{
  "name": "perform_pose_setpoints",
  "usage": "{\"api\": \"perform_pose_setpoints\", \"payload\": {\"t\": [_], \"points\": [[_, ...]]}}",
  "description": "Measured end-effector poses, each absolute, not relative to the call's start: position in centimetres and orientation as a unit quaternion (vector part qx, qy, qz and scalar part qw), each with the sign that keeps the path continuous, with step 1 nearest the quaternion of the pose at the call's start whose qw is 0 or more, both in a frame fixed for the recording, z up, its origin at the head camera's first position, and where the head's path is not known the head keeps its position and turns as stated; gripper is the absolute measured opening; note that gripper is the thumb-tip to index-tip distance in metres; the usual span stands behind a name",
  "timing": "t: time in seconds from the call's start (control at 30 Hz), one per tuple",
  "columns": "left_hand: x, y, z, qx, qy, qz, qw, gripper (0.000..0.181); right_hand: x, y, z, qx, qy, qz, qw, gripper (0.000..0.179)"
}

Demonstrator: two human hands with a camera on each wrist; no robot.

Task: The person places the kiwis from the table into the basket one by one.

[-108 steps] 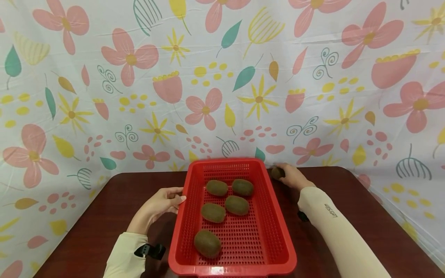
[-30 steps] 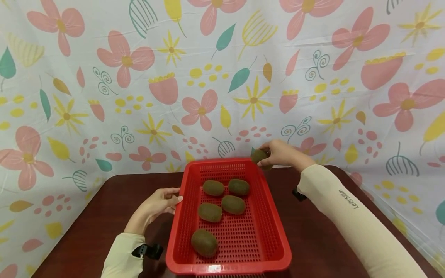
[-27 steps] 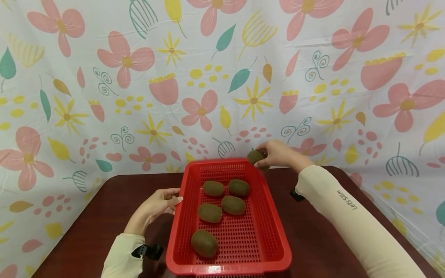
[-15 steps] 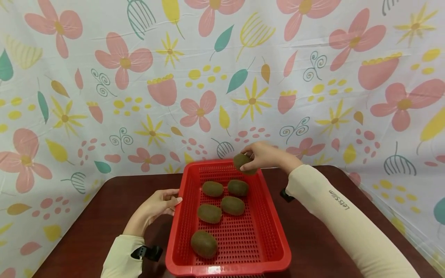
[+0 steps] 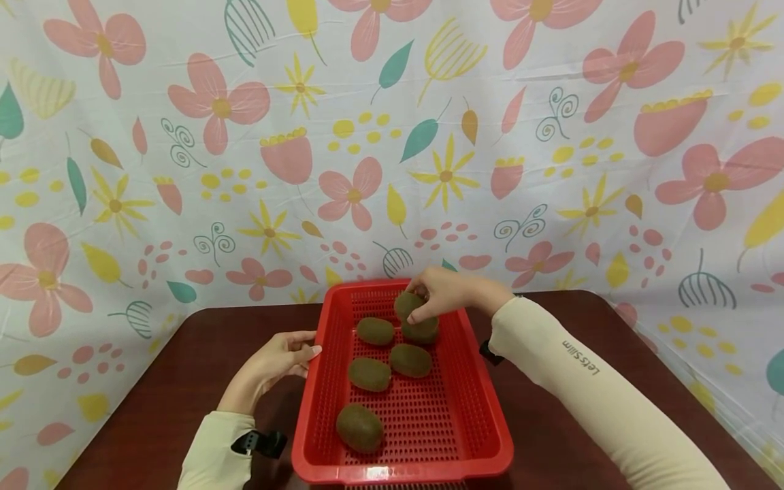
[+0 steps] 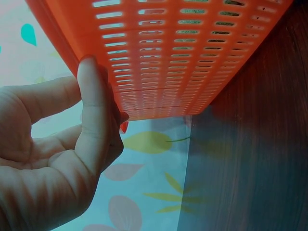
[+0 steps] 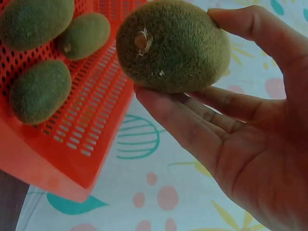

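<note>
My right hand point(image 5: 446, 291) grips a brown fuzzy kiwi point(image 7: 173, 45) between thumb and fingers, over the far end of a red plastic basket point(image 5: 401, 473). In the head view that kiwi overlaps the back right kiwi point(image 5: 421, 333) in the basket. Several more lie on the basket floor: one back left point(image 5: 376, 331), a middle-left kiwi point(image 5: 370, 375), a middle-right kiwi point(image 5: 410, 361) and a front-left kiwi point(image 5: 359, 429). At the basket's left side my left hand point(image 5: 278, 361) holds the rim, its fingertips against the slotted wall point(image 6: 159, 53).
The basket stands on a dark reddish-brown table point(image 5: 165, 395). Behind the table hangs a white cloth point(image 5: 392, 136) printed with flowers and leaves. Black straps circle both wrists.
My right hand has picked up the kiwi from the table right of the basket, lifted it over the rim and lowered it inside the far end. The left hand stays at the rim.
</note>
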State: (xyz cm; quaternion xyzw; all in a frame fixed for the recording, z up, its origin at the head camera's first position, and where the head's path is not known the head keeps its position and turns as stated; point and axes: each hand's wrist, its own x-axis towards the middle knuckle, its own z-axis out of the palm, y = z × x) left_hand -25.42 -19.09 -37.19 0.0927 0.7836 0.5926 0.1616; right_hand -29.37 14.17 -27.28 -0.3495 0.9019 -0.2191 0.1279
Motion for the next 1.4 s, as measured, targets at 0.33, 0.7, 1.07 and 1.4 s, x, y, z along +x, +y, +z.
{"api": "perform_pose_setpoints", "payload": {"t": [0.33,0.7,1.07,1.4], "points": [[-25.5,-19.0,-37.3,0.090,0.787,0.590,0.159,0.058,-28.5,12.7,-28.8,-0.372,0.900,-0.173,0.146,0.056],[-25.5,-19.0,-37.3,0.081,0.790,0.587,0.159,0.058,-28.5,11.3,-31.3,-0.368,0.889,-0.187,0.198,0.047],[-25.5,-19.1,-37.3,0.081,0.791,0.586,0.156,0.057,-27.7,10.6,-32.8,-0.333,0.882,-0.199,0.267,0.043],[-25.6,-19.1,-37.4,0.080,0.789,0.587,0.161,0.058,-27.1,9.3,-33.8,-0.301,0.881,-0.166,0.326,0.036]]}}
